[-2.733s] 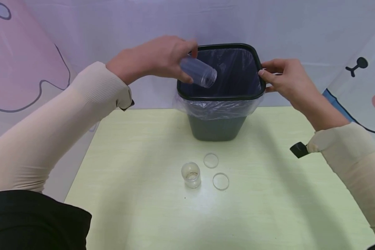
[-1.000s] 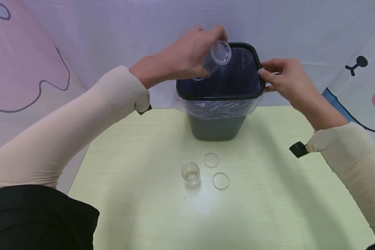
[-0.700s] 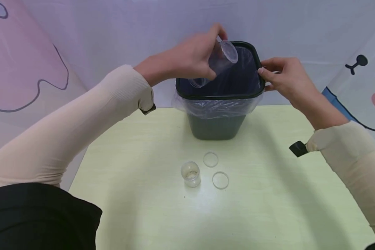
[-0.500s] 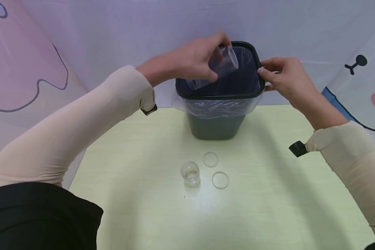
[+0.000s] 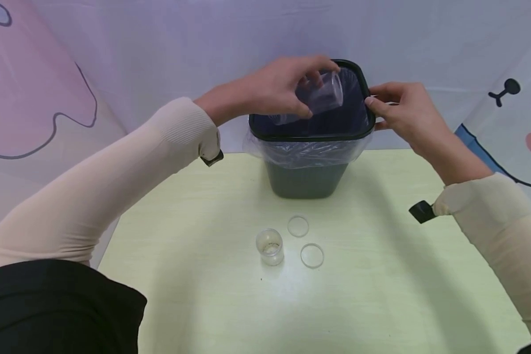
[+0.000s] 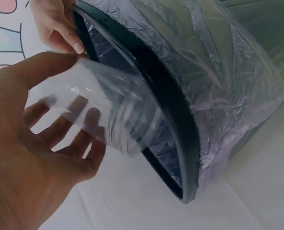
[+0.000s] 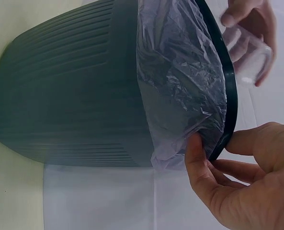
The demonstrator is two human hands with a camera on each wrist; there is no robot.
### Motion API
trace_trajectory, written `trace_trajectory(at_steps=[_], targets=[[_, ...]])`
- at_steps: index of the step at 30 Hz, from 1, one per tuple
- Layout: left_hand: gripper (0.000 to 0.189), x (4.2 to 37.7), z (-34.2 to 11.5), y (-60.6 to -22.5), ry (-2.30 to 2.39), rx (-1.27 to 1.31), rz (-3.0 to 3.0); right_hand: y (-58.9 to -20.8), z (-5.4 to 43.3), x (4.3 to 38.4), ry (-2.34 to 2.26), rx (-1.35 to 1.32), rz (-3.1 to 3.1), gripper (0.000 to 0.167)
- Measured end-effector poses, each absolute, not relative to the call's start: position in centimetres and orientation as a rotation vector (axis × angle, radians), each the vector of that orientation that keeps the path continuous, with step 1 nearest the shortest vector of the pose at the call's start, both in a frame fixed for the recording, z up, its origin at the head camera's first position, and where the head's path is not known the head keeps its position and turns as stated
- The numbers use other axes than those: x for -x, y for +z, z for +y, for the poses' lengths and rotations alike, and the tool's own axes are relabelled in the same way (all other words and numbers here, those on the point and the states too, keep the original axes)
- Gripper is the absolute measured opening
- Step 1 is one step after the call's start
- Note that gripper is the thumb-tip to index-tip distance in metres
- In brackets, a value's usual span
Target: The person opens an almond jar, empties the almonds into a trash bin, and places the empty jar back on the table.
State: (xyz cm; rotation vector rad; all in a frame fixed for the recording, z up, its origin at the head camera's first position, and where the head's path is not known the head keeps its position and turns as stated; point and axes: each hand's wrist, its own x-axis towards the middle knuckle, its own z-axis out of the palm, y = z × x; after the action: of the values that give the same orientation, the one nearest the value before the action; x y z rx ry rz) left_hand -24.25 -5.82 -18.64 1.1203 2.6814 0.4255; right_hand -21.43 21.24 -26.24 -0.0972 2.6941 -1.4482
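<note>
Over the mouth of a dark trash bin (image 5: 305, 182), my left hand (image 5: 272, 88) grips a clear plastic jar (image 5: 329, 96) between thumb and fingers. The jar is tipped, its base up to the right and its threaded mouth low on the left. In the left wrist view, that threaded end of the jar (image 6: 132, 120) lies at the bin's black rim (image 6: 170, 100). My right hand (image 5: 404, 108) pinches the bin's right rim; in the right wrist view its fingers (image 7: 199, 167) press the liner bag (image 7: 180, 81) there. Much of the bin's inside is hidden.
On the pale table (image 5: 194, 295), a second clear jar (image 5: 271, 248) stands upright with dark specks at its bottom. Two clear rings (image 5: 298, 226) lie beside it. A light curtain (image 5: 181, 44) hangs right behind the bin.
My left hand has moved right across the bin and turned the jar: its mouth pointed right, now it points down-left. Lately the hand has dipped lower. My right hand stays on the rim.
</note>
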Motion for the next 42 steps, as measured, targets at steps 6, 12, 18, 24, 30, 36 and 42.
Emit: trace_trajectory(at_steps=[6, 12, 18, 24, 30, 36, 42], targets=[[0.085, 24.2, -5.8, -18.7, 0.339, -1.111, 2.694, -26.3, 21.2, 21.4, -1.465, 0.097, 2.686, 0.056], [0.094, 24.4, -6.2, -18.6, 0.400, -1.129, 2.721, -26.4, 21.2, 21.4, -1.475, 0.103, 2.684, 0.056], [0.082, 24.5, -7.0, -18.1, 0.366, -1.232, 2.802, -26.4, 21.2, 21.4, -1.490, 0.111, 2.672, 0.056], [0.064, 24.4, -7.3, -18.0, 0.357, -1.208, 2.836, -26.4, 21.4, 21.4, -1.496, 0.108, 2.664, 0.057], [0.067, 24.4, -7.9, -18.3, 0.332, -1.120, 2.883, -26.4, 21.4, 21.5, -1.493, 0.106, 2.665, 0.057], [0.067, 24.6, -8.5, -18.5, 0.319, -0.972, 2.919, -26.4, 21.3, 21.5, -1.499, 0.099, 2.660, 0.057], [0.064, 24.6, -9.0, -18.9, 0.080, -0.975, 2.996, -26.3, 21.3, 21.5, -1.502, 0.097, 2.655, 0.057]])
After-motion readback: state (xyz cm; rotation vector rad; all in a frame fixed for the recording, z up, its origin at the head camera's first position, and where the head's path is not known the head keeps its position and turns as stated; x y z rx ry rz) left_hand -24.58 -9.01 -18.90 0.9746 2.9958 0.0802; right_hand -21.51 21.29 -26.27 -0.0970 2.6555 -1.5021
